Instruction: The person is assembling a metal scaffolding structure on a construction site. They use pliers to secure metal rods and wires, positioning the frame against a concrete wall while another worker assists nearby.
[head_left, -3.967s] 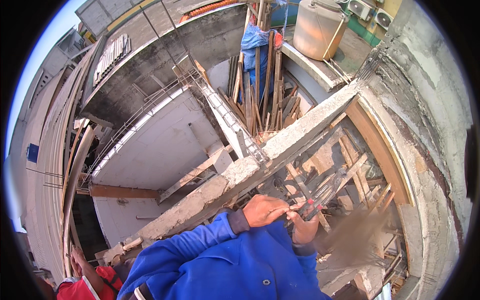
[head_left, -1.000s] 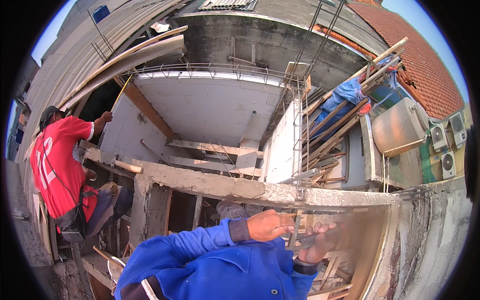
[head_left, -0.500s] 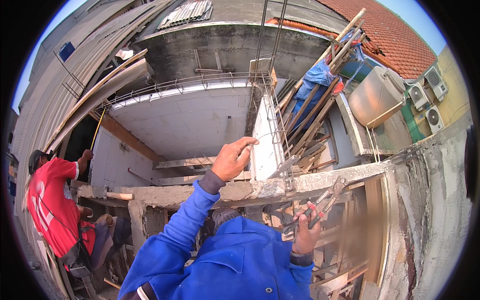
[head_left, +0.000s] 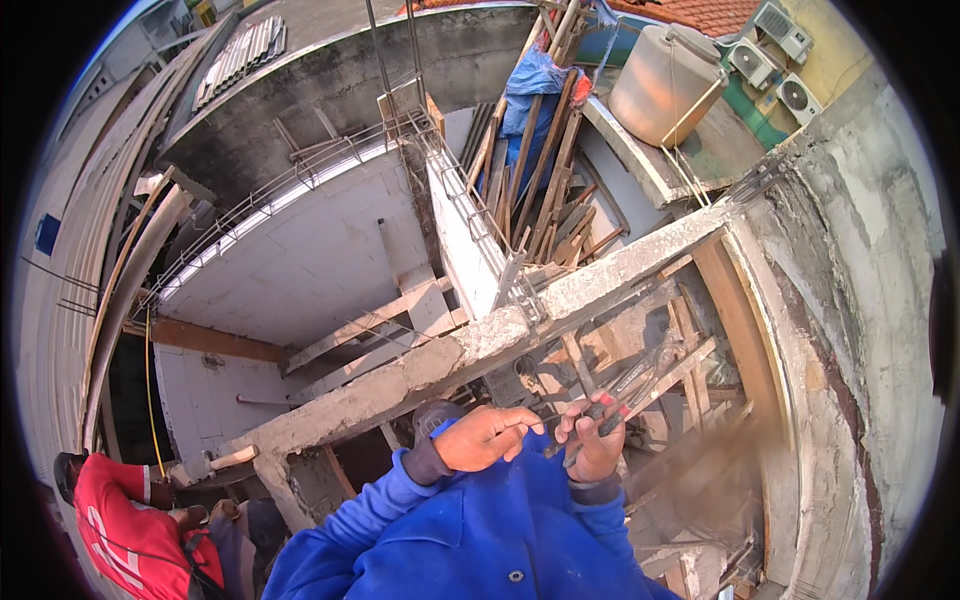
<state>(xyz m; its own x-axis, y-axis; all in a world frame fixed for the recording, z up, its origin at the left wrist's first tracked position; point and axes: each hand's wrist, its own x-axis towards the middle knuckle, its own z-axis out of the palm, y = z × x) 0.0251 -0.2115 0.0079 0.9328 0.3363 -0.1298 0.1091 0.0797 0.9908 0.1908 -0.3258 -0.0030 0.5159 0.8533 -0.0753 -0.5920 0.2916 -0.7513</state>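
Observation:
My right hand (head_left: 597, 437) grips a pair of long-handled pincers (head_left: 632, 377) with red parts on the handles. The jaws point up and to the right, away from me. Close by on its left is my left hand (head_left: 490, 437), in front of my chest, its fingers curled and the forefinger reaching toward the pincers. Its thumb and forefinger come together, but whether a thin wire lies between them is too small to tell. Both hands are on the near side of a rough concrete beam (head_left: 400, 375).
A person in a red shirt (head_left: 125, 530) crouches at the lower left beside a yellow tape strip (head_left: 152, 390). Steel rebar cages (head_left: 300, 180) top the white block walls. Loose timber (head_left: 555, 180), a water tank (head_left: 665, 85) and a grey wall (head_left: 880, 280) stand right. Below lie boards (head_left: 690, 350).
My left hand has come down from above the beam to beside my right hand. My view has turned to the right. The person in red is bent lower, the raised arm now down.

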